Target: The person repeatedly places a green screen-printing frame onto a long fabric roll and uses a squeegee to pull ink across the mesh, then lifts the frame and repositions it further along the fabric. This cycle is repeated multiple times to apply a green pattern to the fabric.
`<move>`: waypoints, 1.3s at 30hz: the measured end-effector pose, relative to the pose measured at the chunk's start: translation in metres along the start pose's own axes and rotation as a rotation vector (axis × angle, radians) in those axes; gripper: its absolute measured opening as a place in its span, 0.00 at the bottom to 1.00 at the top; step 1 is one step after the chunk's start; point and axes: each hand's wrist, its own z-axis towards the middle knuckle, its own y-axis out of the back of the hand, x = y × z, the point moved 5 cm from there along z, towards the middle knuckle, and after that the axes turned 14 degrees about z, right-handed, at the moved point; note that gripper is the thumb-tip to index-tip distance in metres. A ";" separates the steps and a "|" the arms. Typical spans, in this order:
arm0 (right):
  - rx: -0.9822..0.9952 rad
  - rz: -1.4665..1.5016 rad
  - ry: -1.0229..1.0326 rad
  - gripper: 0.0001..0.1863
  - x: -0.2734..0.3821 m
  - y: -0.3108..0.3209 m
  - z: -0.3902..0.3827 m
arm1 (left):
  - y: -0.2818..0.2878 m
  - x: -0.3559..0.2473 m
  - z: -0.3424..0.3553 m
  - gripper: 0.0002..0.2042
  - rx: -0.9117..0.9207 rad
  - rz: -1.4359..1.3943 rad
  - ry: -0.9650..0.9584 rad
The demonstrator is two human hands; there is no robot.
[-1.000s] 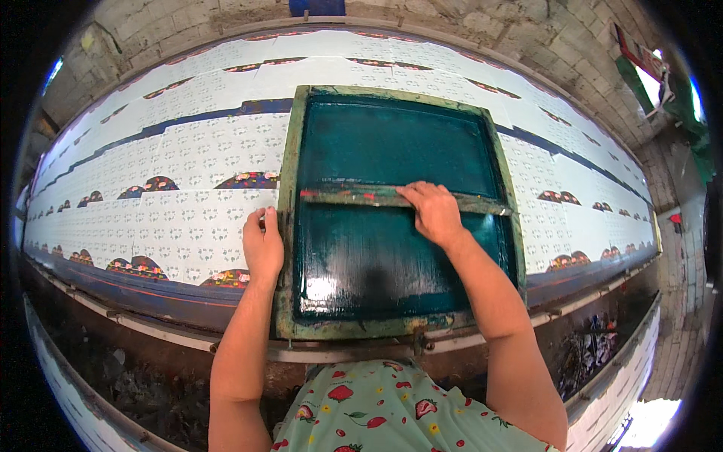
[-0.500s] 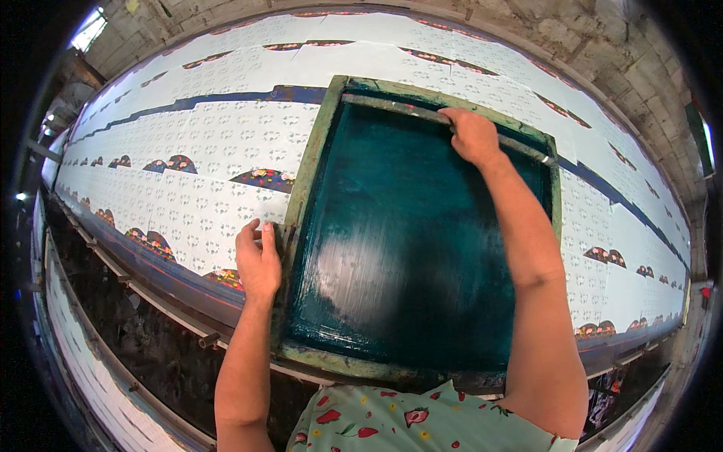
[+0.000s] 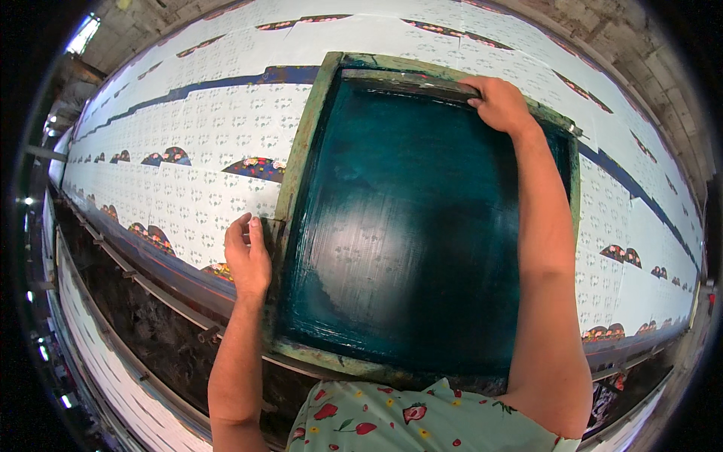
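A large screen-printing frame (image 3: 300,154) with worn green wooden rails lies in front of me. Its mesh (image 3: 422,203) is coated in dark teal ink, with a paler patch at the near left where a print shows through. My right hand (image 3: 498,105) reaches to the far rail, its fingers closed over a long squeegee (image 3: 403,83). The squeegee runs along the inside of that rail, and its right end lies by the far right corner. Beside the left rail, my left hand (image 3: 247,256) is raised with loosely bent fingers and the thumb apart, holding nothing.
White patterned fabric (image 3: 196,135) with dark floral scallops spreads under and around the frame on a long table. A table-edge rail (image 3: 169,301) with short pegs runs along the near side. Beyond the dark gap at left stretches another printed table (image 3: 113,354).
The squeegee has gone closer against the far rail and tilted, with my right hand still on it. The view has shifted slightly. My left hand stays beside the left rail.
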 end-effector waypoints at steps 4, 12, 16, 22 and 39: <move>-0.026 -0.097 -0.067 0.21 0.010 -0.005 -0.001 | -0.001 -0.004 0.001 0.23 -0.006 -0.034 -0.017; 0.130 0.009 -0.049 0.17 0.083 -0.013 -0.093 | -0.002 -0.003 0.008 0.22 -0.048 -0.113 -0.121; 0.131 0.039 0.010 0.17 0.143 -0.026 -0.180 | -0.003 -0.003 0.010 0.24 -0.046 -0.136 -0.144; 0.117 0.059 0.006 0.22 0.239 -0.036 -0.303 | -0.008 0.001 0.011 0.26 -0.031 -0.225 -0.155; 0.036 0.152 0.051 0.28 0.327 -0.065 -0.438 | -0.025 0.031 0.024 0.31 -0.004 -0.063 -0.185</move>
